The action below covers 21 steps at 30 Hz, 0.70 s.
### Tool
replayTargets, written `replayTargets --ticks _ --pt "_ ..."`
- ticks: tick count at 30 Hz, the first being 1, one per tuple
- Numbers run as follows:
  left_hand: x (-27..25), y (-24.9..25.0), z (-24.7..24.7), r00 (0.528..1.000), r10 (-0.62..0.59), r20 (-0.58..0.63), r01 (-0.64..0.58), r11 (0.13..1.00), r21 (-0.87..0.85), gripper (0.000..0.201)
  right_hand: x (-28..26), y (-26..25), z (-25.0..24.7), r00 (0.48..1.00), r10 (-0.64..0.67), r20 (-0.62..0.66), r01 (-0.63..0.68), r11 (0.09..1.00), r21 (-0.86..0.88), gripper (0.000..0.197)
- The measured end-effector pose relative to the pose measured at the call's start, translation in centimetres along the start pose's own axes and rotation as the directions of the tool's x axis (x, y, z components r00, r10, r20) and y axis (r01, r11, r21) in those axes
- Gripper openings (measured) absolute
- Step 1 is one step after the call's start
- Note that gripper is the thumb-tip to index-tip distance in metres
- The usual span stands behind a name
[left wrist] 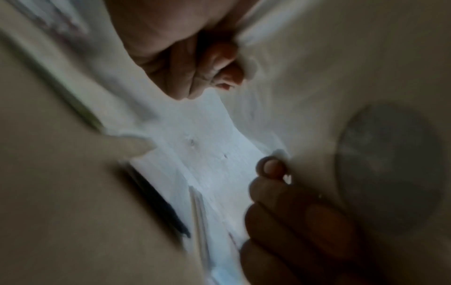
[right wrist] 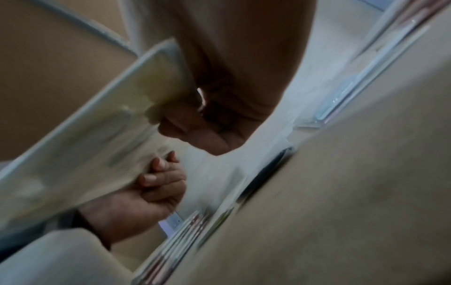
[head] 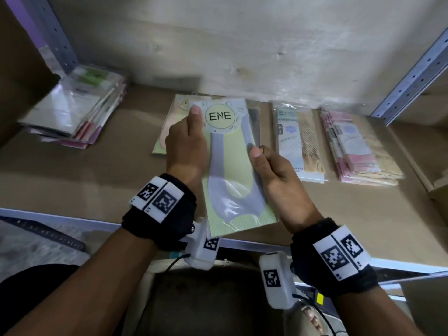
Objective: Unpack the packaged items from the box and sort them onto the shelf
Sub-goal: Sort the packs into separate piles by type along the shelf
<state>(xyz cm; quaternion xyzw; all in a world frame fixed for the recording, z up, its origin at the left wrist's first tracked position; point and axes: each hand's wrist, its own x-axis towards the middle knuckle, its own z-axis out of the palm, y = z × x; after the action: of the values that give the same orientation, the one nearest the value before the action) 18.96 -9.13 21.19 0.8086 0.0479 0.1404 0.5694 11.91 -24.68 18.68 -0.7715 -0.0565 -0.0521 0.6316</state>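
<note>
In the head view both hands hold one flat packet (head: 232, 166) just above the shelf board (head: 121, 180). It is pale green, holds a lavender sock and bears a round "ENE" label. My left hand (head: 192, 127) pinches its upper left edge, thumb on the front. My right hand (head: 259, 158) pinches its right edge at mid-height. In the blurred right wrist view the packet (right wrist: 97, 135) has the left hand (right wrist: 151, 185) curled behind it. The left wrist view shows the left hand's fingers (left wrist: 288, 208) against the packet's back (left wrist: 354, 86).
Sorted piles lie on the shelf: a mixed stack (head: 72, 115) at the left, a green packet (head: 164, 134) under the held one, a beige stocking packet (head: 298, 141), and a pink and beige pile (head: 358, 149). Metal uprights (head: 412, 76) flank the shelf. A cardboard flap (head: 21, 76) juts in at the left.
</note>
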Motion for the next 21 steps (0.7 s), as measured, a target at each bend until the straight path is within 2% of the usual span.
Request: replayTargets --ticks 2,4,6,8,9,11,13,14,15,16,19,21 --pt "-0.2 -0.3 0.2 0.996 -0.082 0.034 0.086 0.990 -0.110 0.057 0.2 0.3 0.1 1.000 0.015 0.011 -0.016 0.996 0.090 0.043" --pt "0.3 -0.7 -0.1 0.994 -0.092 0.062 0.102 0.977 -0.186 0.054 0.5 0.6 0.2 1.000 0.022 -0.004 -0.021 0.985 0.168 0.050" --pt "1.0 -0.9 -0.7 0.990 -0.071 0.125 0.087 0.988 -0.128 0.064 0.5 0.7 0.4 0.999 0.009 -0.032 -0.003 0.978 0.209 0.052" --pt "1.5 -1.1 -1.3 0.967 -0.085 0.241 0.096 0.995 -0.035 0.080 0.6 0.6 0.5 0.997 0.003 -0.071 0.014 0.972 0.235 0.053" --pt "1.5 -1.0 -1.7 0.937 -0.110 0.330 0.122 0.992 -0.015 0.079 0.7 0.5 0.5 0.995 0.013 -0.101 0.011 0.973 0.232 0.056" --pt "1.0 -1.2 -2.5 0.826 -0.163 0.539 0.180 0.983 0.021 0.069 1.3 0.3 0.4 0.981 0.050 -0.189 -0.021 0.988 0.151 0.061" --pt "0.9 -1.5 -3.7 0.687 -0.154 0.711 0.124 0.988 0.094 0.058 2.1 0.1 0.4 0.965 0.062 -0.253 -0.056 0.998 0.032 0.054" --pt "1.1 -1.5 -4.4 0.644 -0.128 0.754 0.083 0.992 0.097 0.051 2.7 0.0 0.6 0.962 0.054 -0.268 -0.064 0.997 -0.031 0.048" --pt "1.4 -1.5 -5.0 0.639 -0.108 0.762 0.066 0.994 0.086 0.044 3.4 -0.2 1.0 0.962 0.043 -0.270 -0.071 0.993 -0.097 0.045" --pt "1.9 -1.5 -5.4 0.661 -0.105 0.743 0.064 0.994 0.083 0.039 4.2 -0.3 1.5 0.966 0.039 -0.255 -0.079 0.986 -0.148 0.044" --pt "3.7 -1.3 -6.6 0.788 -0.120 0.604 0.070 0.992 0.106 0.036 7.4 -1.0 3.0 0.983 0.079 -0.167 -0.126 0.946 -0.299 0.044" --pt "5.1 -1.6 -7.2 0.860 -0.105 0.499 0.043 0.990 0.135 0.027 9.6 -1.2 3.9 0.982 0.154 -0.113 -0.184 0.924 -0.335 0.030"
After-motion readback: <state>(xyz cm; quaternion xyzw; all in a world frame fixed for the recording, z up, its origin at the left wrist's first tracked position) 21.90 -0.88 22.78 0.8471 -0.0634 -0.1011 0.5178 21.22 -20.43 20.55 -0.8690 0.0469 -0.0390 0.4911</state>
